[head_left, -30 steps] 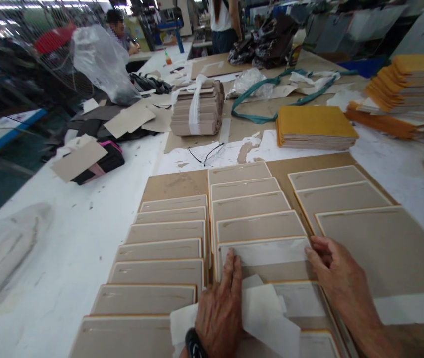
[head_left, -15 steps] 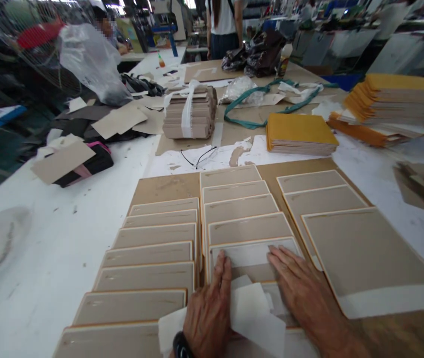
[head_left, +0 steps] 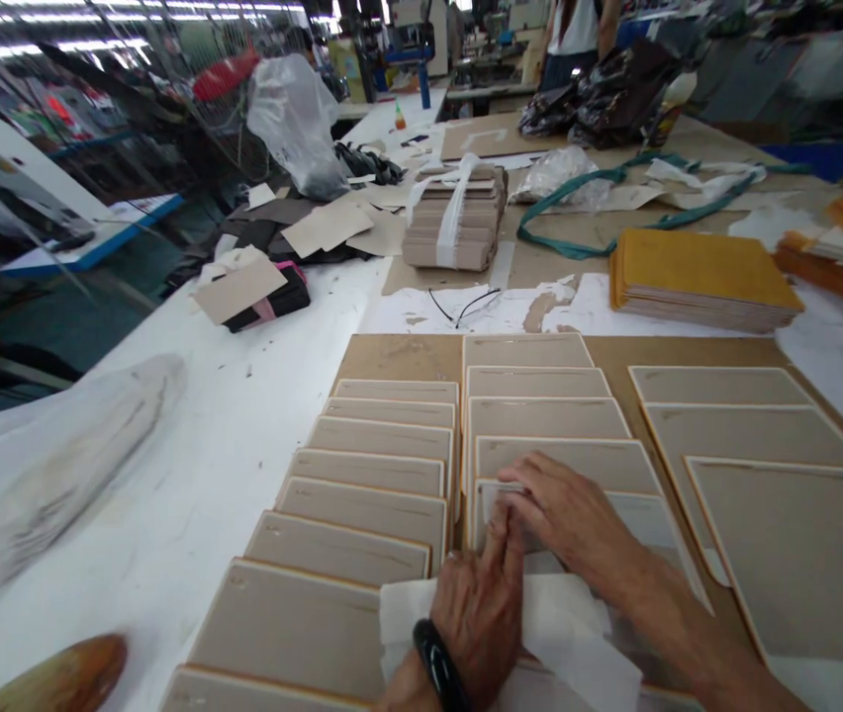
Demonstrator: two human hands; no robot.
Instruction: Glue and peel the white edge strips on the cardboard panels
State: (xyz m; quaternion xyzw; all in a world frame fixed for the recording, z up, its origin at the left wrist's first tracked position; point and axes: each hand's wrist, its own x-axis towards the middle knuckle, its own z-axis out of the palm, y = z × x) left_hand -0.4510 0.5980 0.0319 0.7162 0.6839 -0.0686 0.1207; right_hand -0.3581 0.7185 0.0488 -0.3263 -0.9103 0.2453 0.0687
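Overlapping rows of tan cardboard panels (head_left: pixel 540 415) with orange edges lie on a brown board (head_left: pixel 399 354). My left hand (head_left: pixel 482 605), a black band at its wrist, presses flat on the near middle panel (head_left: pixel 640 514), which carries a white strip, and on loose white paper (head_left: pixel 566 633). My right hand (head_left: pixel 566 512) lies flat across that same white strip, fingers stretched toward the panel's left corner and touching my left fingertips. Neither hand grips anything.
A bundled stack of tan cards (head_left: pixel 457 218), a yellow-topped stack (head_left: pixel 700 279) and a teal strap (head_left: pixel 614 203) lie farther back. Glasses (head_left: pixel 460 305) rest on the white table (head_left: pixel 191 475). A clear plastic bag (head_left: pixel 295 119) and dark scraps sit far left. A person stands beyond.
My right hand slid left along the white strip from the panel's right corner to its left corner. My left hand stayed put. The view shifted leftward.
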